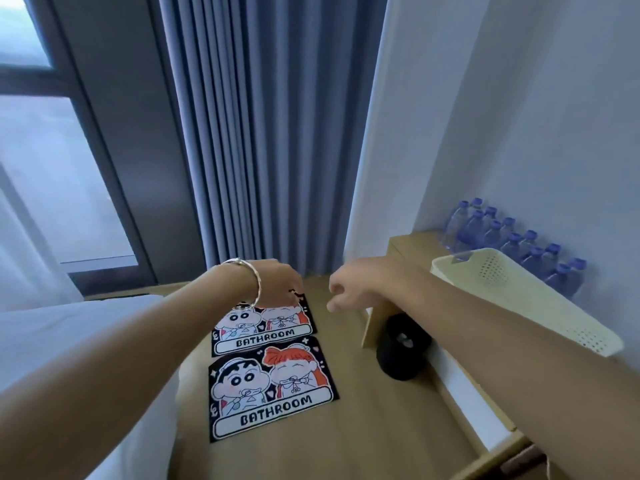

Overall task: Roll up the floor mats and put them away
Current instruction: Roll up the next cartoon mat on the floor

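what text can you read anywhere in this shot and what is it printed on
"BATHROOM": white banner along the bottom of the near mat
"BATHROOM": the same banner on the far mat
Water bottles: labels too small and blurred to read
Basket: no text seen

My arms out fwd; L hand (pixel 277 284) bent down, grip unclear; R hand (pixel 349 289) just beside it, loosely curled.

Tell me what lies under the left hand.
The far mat lies on the floor under the left hand. The hand covers the mat's far edge, so whether the fingers grip it cannot be seen.
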